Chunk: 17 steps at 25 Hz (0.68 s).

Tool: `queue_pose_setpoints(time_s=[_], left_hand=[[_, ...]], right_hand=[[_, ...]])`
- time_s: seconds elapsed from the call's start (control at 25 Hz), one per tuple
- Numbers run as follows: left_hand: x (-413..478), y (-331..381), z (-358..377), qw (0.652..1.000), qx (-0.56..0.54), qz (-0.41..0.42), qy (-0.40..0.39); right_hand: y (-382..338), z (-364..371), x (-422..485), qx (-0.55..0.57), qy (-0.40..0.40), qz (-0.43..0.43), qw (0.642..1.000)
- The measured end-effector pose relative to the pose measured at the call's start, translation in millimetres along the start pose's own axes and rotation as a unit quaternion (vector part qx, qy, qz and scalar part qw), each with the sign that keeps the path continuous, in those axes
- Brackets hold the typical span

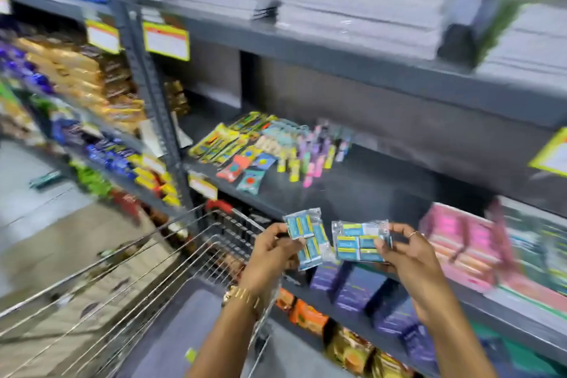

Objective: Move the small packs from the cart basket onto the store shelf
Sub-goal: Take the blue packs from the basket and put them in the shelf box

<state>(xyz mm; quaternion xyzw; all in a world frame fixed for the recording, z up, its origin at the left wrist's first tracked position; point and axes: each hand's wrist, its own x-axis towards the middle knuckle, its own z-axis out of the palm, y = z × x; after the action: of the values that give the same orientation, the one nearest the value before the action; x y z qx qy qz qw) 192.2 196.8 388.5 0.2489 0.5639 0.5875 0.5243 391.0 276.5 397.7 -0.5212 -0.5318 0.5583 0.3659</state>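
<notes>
while the left hand [271, 247] pinches one clear pack [306, 238] of blue-and-yellow pieces, long axis running up and tilted slightly left, the right hand [408, 247] grips a second pack [359, 241] lying flatter, long axis sideways. both hang just off the grey shelf [368, 190] edge, above the wire cart basket [171, 258]. bare shelf lies right of the coloured small goods [276, 147].

Glossy clear-plastic packs [306, 236], shiny wire-metal cart basket [171, 255], matt grey metal shelf [368, 190].
</notes>
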Motion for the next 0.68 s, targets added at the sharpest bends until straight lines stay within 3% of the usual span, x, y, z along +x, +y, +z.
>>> queue_pose_setpoints(time_s=[0.24, 0.4, 0.56, 0.6, 0.68], left_hand=[[31.7, 6.1, 133.6, 0.976, 0.096, 0.01, -0.195], [46.1, -4.2, 236.5, 0.956, 0.164, 0.039, -0.238], [64.5, -21.7, 322.4, 0.924, 0.264, 0.079, -0.266], [67.6, -27.8, 338.7, 0.904, 0.317, 0.1, -0.269], [72.2, -40.5, 361.0, 0.829, 0.472, 0.162, -0.252]], right_hand=[[-1.8, -153.6, -22.8, -0.014, 0.237, -0.039, 0.971], [12.7, -247.4, -17.1, -0.162, 0.384, 0.0, 0.909], [9.4, -282.3, 4.2, -0.302, 0.402, 0.03, 0.864], [9.2, -284.2, 9.0, -0.327, 0.385, 0.05, 0.862], [13.0, -284.5, 16.0, -0.368, 0.359, 0.08, 0.854]])
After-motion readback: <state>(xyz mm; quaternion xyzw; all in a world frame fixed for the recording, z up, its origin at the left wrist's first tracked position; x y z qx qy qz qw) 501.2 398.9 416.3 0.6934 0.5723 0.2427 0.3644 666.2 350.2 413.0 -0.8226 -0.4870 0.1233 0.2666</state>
